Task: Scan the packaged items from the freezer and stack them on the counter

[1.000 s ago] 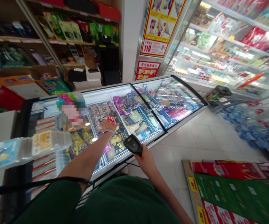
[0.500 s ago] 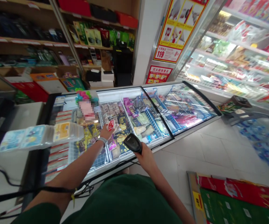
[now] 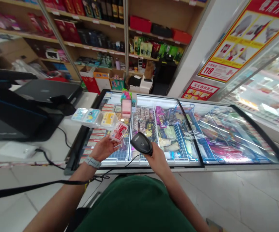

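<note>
My left hand (image 3: 105, 148), palm turned up and wearing a grey wristwatch (image 3: 93, 162), grips a small clear plastic box (image 3: 119, 131) with a red label by its near edge; its contents cannot be made out. Beyond it lies a row of similar boxes: one with a yellow label (image 3: 108, 119) and two with blue labels (image 3: 91, 116) (image 3: 79, 114). In my right hand (image 3: 155, 158) is a black barcode scanner (image 3: 141, 143), its head pointing up and left, close beside the red-labelled box.
Under the boxes is a glass-topped chest freezer (image 3: 214, 166) with baskets of packaged goods. A blurred pink item (image 3: 126, 108) rests on its glass. Left stands a counter with a black monitor (image 3: 18, 109) and a white device (image 3: 17, 150). A black cable (image 3: 134, 159) trails from the scanner.
My view has swung left. My left hand has drawn back nearer my body with the red-labelled box, turning palm up, and the box now shows fully. The scanner stays in my right hand.
</note>
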The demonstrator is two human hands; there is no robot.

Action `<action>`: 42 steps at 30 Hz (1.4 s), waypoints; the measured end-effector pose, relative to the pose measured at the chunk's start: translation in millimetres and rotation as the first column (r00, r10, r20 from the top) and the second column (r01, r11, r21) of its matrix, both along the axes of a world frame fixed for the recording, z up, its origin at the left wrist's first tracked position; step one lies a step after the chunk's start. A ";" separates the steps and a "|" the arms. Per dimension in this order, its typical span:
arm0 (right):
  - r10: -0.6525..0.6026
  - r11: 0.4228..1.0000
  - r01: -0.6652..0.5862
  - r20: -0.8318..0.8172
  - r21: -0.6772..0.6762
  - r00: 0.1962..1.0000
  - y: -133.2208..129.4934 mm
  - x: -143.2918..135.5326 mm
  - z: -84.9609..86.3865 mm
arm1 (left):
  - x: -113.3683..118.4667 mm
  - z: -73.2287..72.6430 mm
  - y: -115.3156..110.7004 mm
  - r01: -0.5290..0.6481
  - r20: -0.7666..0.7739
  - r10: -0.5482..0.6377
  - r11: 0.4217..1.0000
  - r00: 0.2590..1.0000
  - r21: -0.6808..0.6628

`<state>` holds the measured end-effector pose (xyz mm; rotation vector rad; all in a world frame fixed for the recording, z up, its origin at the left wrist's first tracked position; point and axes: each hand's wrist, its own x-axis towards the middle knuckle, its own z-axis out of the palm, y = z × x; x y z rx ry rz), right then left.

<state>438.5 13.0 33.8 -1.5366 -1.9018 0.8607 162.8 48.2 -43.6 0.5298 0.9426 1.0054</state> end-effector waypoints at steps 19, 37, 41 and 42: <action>0.232 0.973 -0.232 -0.002 0.016 0.973 7.3 -29.3 10.0 | -32.2 24.8 -37.4 -0.144 0.392 0.120 0.989 0.912 0.034; 0.191 0.981 -0.190 -0.024 0.031 0.981 10.3 -20.8 4.0 | -32.7 40.2 -23.7 -0.281 0.001 0.286 0.939 0.958 0.199; 0.176 0.984 -0.176 -0.009 0.032 0.984 9.3 -16.7 1.3 | -40.8 47.7 -3.4 -0.330 -0.264 0.432 0.875 0.863 0.354; 0.173 0.984 -0.173 -0.003 0.033 0.985 8.8 -15.5 0.8 | -41.8 49.2 2.2 -0.315 -0.364 0.465 0.861 0.807 0.401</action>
